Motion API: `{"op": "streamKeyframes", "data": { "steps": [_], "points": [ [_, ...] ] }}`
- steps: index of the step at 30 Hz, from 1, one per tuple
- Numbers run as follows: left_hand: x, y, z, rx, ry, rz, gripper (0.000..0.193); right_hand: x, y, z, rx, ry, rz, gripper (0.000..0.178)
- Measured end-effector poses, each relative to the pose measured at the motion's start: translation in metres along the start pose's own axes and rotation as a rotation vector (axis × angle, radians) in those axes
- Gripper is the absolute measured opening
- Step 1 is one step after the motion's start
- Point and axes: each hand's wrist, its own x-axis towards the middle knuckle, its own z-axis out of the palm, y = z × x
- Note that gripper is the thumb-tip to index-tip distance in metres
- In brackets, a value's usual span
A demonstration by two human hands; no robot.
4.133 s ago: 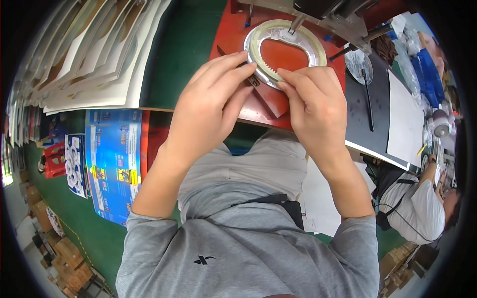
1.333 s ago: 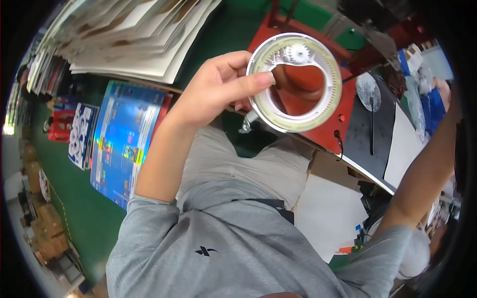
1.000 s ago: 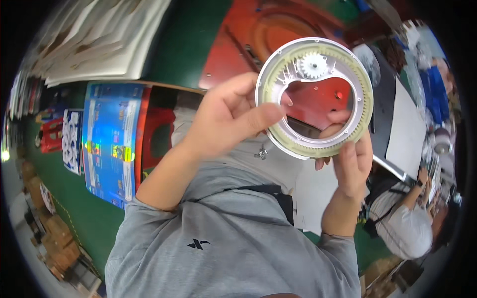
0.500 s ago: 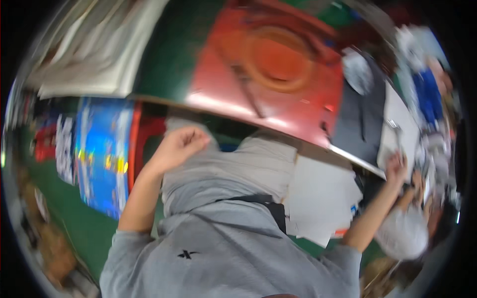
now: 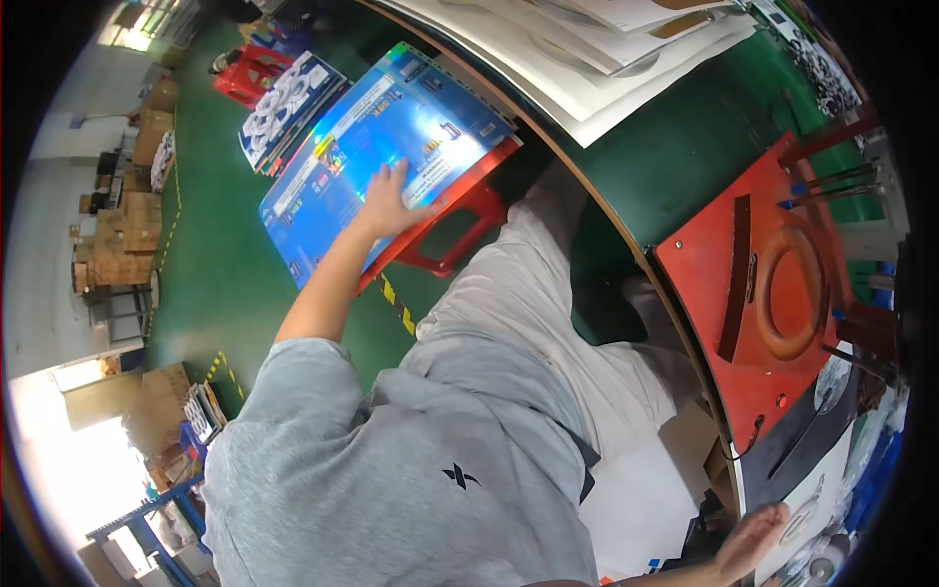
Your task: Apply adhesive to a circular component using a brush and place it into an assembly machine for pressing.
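Note:
My left hand (image 5: 387,202) is open with its fingers spread, and it lies over a stack of shiny blue printed sheets (image 5: 328,210). The stack rests on a red plastic stool (image 5: 468,233) to my left. At the lower right, my right hand (image 5: 753,541) is open, its fingers stretched out beside a white sheet (image 5: 797,509) at the table's edge. I see nothing held in it. A red panel (image 5: 704,264) with a round orange ring (image 5: 790,293) and a dark curved strip (image 5: 738,279) is on the bench, farther from that hand.
Large white sheets (image 5: 626,108) lie on the green tabletop (image 5: 685,176) at the upper right. More printed sheets (image 5: 293,112) and another red stool (image 5: 252,73) stand beyond the blue stack. Cardboard boxes (image 5: 127,235) line the far left. White cardboard (image 5: 636,499) sits under the bench.
My view and body have turned left. My left hand has gone from above my lap to the blue sheets and opened. My right hand remains by the white sheet at the bench's right part.

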Motion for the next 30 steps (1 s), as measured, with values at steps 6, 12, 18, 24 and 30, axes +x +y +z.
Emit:
{"op": "streamKeyframes", "data": {
  "steps": [6, 12, 18, 24, 30],
  "points": [
    [-0.011, 0.016, 0.005, -0.019, 0.039, 0.065, 0.095, -0.052, -0.061, 0.169, 0.275, -1.165, 0.302, 0.039],
    [-0.040, 0.029, -0.038, -0.022, 0.171, 0.075, 0.053, -0.059, -0.071, 0.299, -0.012, -1.414, 0.296, 0.039],
    [-0.088, 0.015, -0.138, 0.175, 0.883, 0.141, 0.020, -0.067, -0.122, 0.405, -0.109, -1.037, -0.398, 0.047],
    [-0.123, 0.051, -0.255, 0.129, 1.236, 0.452, 0.021, -0.085, -0.198, 0.446, 0.079, -0.671, -0.952, 0.092],
    [-0.126, 0.105, -0.267, -0.261, 1.002, 0.690, 0.031, -0.071, -0.208, 0.389, 0.182, -0.818, -0.720, 0.024]
  ]
}}
